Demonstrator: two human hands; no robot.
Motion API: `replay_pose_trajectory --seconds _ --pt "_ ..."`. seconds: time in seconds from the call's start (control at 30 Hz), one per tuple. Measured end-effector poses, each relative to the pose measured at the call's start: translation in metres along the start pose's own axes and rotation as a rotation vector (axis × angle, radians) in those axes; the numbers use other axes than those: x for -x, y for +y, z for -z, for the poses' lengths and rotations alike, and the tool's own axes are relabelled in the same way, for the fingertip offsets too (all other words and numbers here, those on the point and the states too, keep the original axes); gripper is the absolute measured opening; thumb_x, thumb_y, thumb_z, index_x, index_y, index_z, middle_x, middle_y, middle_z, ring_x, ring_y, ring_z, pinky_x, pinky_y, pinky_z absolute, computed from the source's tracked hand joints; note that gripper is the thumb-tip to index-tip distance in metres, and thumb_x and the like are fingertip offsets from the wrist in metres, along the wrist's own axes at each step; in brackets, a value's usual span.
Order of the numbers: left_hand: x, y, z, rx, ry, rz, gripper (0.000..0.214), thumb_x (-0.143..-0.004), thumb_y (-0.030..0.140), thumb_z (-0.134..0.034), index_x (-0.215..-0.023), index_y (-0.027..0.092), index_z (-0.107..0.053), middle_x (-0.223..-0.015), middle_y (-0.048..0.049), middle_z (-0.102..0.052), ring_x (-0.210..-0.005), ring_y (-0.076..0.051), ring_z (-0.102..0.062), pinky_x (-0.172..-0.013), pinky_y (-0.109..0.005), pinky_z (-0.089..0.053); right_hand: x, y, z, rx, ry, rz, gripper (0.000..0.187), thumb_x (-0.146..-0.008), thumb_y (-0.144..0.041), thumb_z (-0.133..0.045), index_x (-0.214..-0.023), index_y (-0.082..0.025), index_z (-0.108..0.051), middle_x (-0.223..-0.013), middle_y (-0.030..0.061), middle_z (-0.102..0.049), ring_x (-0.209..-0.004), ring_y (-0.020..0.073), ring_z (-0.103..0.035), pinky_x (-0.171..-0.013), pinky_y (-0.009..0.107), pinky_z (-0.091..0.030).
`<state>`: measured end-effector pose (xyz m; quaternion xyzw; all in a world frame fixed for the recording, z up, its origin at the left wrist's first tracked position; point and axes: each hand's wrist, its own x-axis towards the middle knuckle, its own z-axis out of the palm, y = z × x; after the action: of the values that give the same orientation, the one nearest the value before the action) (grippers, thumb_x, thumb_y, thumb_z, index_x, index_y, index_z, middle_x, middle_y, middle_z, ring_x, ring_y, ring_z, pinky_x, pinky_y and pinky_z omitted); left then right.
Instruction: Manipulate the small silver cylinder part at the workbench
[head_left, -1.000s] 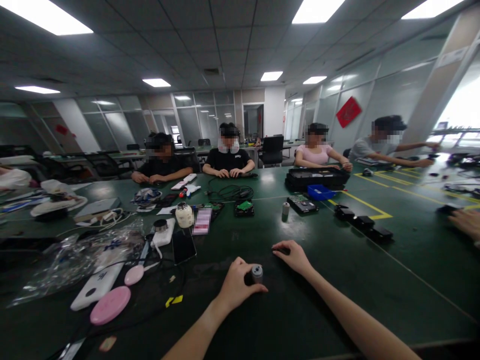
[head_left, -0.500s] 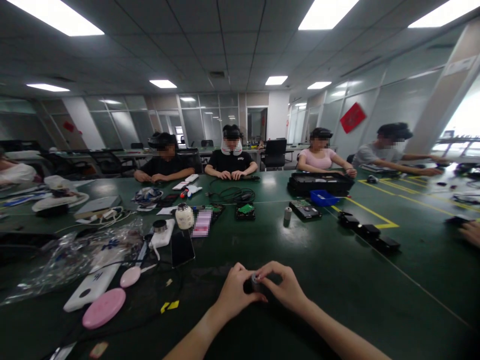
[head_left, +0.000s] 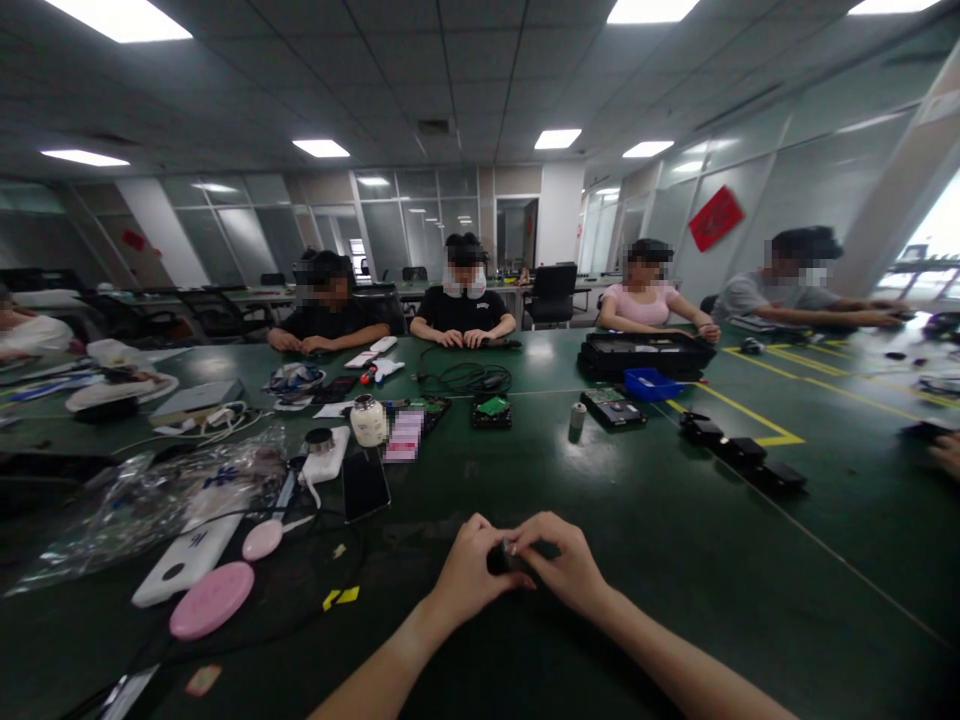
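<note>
Just in front of the person at the near side of the green bench (head_left: 645, 560), two bare hands meet around a small metal cylinder (head_left: 508, 556). From where I stand, the left hand (head_left: 466, 570) is curled around it, thumb toward the person and fingers on the far side, holding it in a narrow grip. The right hand (head_left: 566, 562) comes in from the other side, fingertips bunched together at the cylinder's top (they hide most of it from me); whether they pinch the metal or only touch it, I cannot tell.

Farther out, a second metal cylinder (head_left: 577, 416) stands upright on the bench, just beside a hard drive (head_left: 616, 410). A blue tray (head_left: 651, 384) sits behind that drive, near a large black case (head_left: 649, 356). Toward the right, small black boxes (head_left: 742, 453) lie in a slanting row. Another drive with a green board (head_left: 492, 410) is out ahead of the hands, a loose black cable (head_left: 466, 380) behind it.

Off to the left it's more crowded: a dark phone (head_left: 366, 487), a pale jar (head_left: 368, 421), crumpled clear plastic (head_left: 217, 490), a large pink disc (head_left: 212, 600) and yellow scraps (head_left: 342, 598). Across the bench, several people sit in a row.
</note>
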<state>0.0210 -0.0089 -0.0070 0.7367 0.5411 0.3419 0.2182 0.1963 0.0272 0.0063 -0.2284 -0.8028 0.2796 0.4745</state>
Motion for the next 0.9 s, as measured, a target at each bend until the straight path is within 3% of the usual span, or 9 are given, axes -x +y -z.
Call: replay_pose_trajectory --seconds 0.47,0.8,0.9 --pt "-0.0003 -0.0023 -0.0011 -0.021 0.008 -0.018 0.041 -0.063 0.046 -0.084 -0.091 0.019 -0.073 -0.082 -0.003 -0.057 -0.082 -0.021 -0.054 -0.072 -0.03 -0.044 -0.001 -0.0005 -0.0002 -0.051 0.039 -0.048 0.007 -0.083 -0.02 -0.066 -0.077 -0.021 -0.069 -0.079 0.0038 -0.073 -0.079 0.0195 -0.069 -0.077 0.034 -0.054" --pt "-0.0005 -0.0025 -0.0001 -0.009 -0.008 -0.029 0.04 -0.066 0.047 -0.081 -0.094 0.02 -0.072 -0.084 -0.0026 -0.058 -0.083 -0.021 -0.054 -0.072 -0.031 -0.044 -0.0033 -0.0037 0.0037 0.004 -0.021 -0.096 0.005 -0.082 -0.021 -0.067 -0.085 -0.022 -0.071 -0.082 0.0032 -0.072 -0.079 0.019 -0.066 -0.076 0.033 -0.052" --pt "-0.0005 -0.0042 -0.0008 -0.017 0.0 -0.018 0.04 -0.067 0.047 -0.08 -0.092 0.018 -0.071 -0.085 -0.0032 -0.057 -0.08 -0.021 -0.054 -0.07 -0.03 -0.044 -0.0029 -0.0042 0.0056 0.016 -0.058 -0.07 0.013 -0.08 -0.021 -0.069 -0.093 -0.023 -0.07 -0.088 0.0036 -0.072 -0.083 0.0195 -0.066 -0.079 0.034 -0.051"
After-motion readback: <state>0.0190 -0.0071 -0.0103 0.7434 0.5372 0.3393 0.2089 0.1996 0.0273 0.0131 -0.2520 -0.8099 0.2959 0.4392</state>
